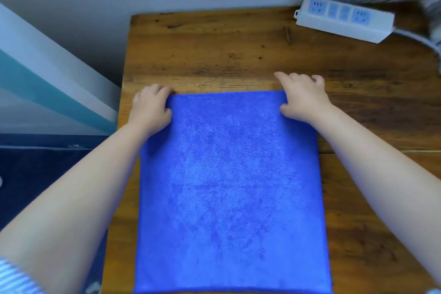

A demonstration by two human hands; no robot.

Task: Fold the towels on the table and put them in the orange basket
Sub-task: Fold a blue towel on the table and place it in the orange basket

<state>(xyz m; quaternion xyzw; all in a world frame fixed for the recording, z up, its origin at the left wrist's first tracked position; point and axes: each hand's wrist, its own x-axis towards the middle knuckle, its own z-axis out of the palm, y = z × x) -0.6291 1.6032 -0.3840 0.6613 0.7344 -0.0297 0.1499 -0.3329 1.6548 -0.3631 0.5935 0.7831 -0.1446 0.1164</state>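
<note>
Head view, towel: I see one blue towel [229, 186] lying flat on the wooden table [214, 50], its far edge running straight between my two hands and its near end passing out of the bottom of the picture.
Left hand: my left hand [150, 107] sits on the towel's far left corner, fingers curled over the edge and thumb on top, so it pinches that corner.
Right hand: my right hand [301, 95] is at the far right corner, thumb on the cloth and fingers bent past the edge; I judge it grips the corner too.
Step in hand: I take this as the start of a fold, both far corners held.
Next move: I would lift both corners together and bring them toward me, keeping the edges level.
Basket: no orange basket shows here.
Beyond right hand: a white power strip [343, 19] lies well apart.
</note>
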